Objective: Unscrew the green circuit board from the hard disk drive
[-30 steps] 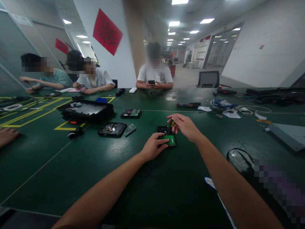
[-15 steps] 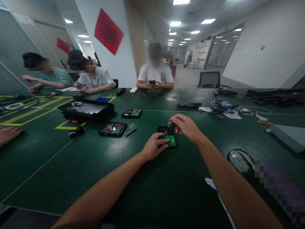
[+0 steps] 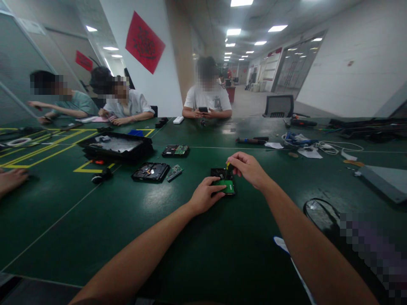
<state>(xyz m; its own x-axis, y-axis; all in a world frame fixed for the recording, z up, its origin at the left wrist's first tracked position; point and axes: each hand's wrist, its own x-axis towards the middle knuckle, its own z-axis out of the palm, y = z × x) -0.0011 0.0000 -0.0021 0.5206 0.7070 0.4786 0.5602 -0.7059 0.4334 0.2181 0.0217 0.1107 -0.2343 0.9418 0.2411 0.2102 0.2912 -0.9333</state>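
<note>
A hard drive (image 3: 218, 172) with a green circuit board (image 3: 229, 184) lies flat on the dark green table. My left hand (image 3: 205, 195) grips it from the left, with fingers across the board and the thumb at the near edge. Above the drive's right side, my right hand (image 3: 246, 169) pinches a small screwdriver (image 3: 228, 164) with some yellow on its handle. The screwdriver points down at the board; its tip is too small to make out. Left of the drive are a loose circuit board (image 3: 174, 173) and a black drive casing (image 3: 150, 171).
Another hard drive (image 3: 175, 151) lies farther back, near a large black tray (image 3: 117, 144). Tools (image 3: 251, 140) and tangled cables (image 3: 300, 140) lie at the back right; a grey metal box (image 3: 384, 182) is at the right. Several people sit around the table, one person (image 3: 208, 99) opposite me.
My right hand has turned slightly, and the screwdriver now shows upright over the board. The left hand and the hard drive have stayed in place.
</note>
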